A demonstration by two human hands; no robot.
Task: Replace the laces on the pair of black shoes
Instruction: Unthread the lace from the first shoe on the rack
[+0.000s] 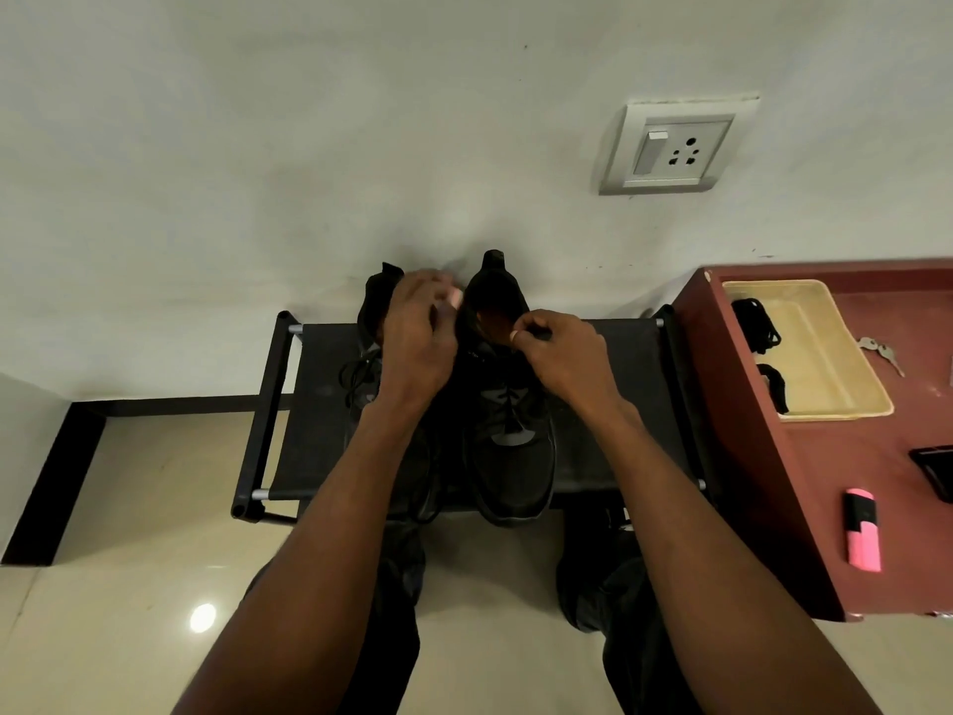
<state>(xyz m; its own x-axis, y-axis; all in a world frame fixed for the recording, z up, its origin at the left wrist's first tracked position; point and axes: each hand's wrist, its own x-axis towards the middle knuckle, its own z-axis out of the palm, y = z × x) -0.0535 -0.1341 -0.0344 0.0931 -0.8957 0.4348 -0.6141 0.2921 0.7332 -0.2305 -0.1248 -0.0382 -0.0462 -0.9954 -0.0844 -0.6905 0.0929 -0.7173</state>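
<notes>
Two black shoes (508, 405) stand side by side on the rack (319, 405), toes toward the person. The right hand (562, 353) pinches a lace (539, 333) at the right shoe's collar; the left hand (417, 343), at ten o'clock from it, has fingers curled, contents unclear. Judgement: draw both ends evenly. One tray (825, 353) on the counter (773, 456) at three o'clock holds two lace bundles (758, 325).

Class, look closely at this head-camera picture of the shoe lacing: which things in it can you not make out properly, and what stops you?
- Left shoe: mostly covered by the left hand and forearm.
- Left hand's fingertips: blurred, so any grip is unclear.
- Lace end in the right hand: black on black, too small.
- Dark object on the red table: cut off by the right edge.
</notes>
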